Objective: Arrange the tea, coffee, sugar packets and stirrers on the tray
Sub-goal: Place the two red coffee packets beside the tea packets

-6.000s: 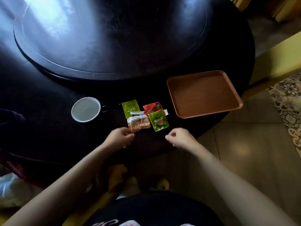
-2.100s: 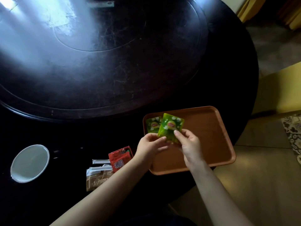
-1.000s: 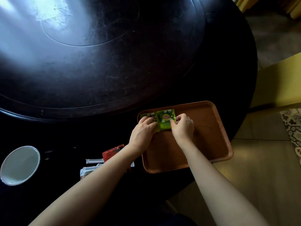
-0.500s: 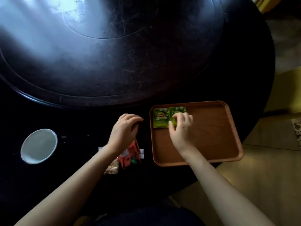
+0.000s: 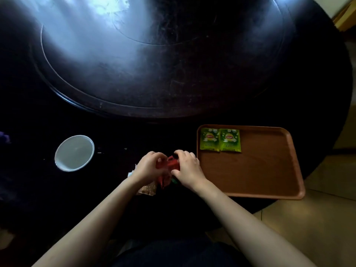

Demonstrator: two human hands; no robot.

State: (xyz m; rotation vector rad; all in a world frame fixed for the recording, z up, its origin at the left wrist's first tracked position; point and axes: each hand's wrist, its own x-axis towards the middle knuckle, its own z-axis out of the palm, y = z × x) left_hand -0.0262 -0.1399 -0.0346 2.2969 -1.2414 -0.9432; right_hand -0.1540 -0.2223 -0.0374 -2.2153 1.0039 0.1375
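Note:
Two green tea packets (image 5: 220,139) lie side by side in the far left corner of the brown tray (image 5: 265,170). Left of the tray, on the dark table, my left hand (image 5: 149,166) and my right hand (image 5: 187,167) are both closed around the red coffee packets (image 5: 170,164). Under my left wrist lies a clear sugar packet (image 5: 147,188) with brown grains. A white edge (image 5: 131,173), perhaps a stirrer wrapper, peeks out beside it; the rest is hidden by my hands.
A white round lid or saucer (image 5: 74,153) sits on the table to the left. A raised round turntable (image 5: 154,54) fills the table's middle. The table edge curves past the tray's right side, with tiled floor (image 5: 317,228) below.
My right hand left the green tea packets on the tray and came left to join my left hand on the red packets. The view shifted slightly.

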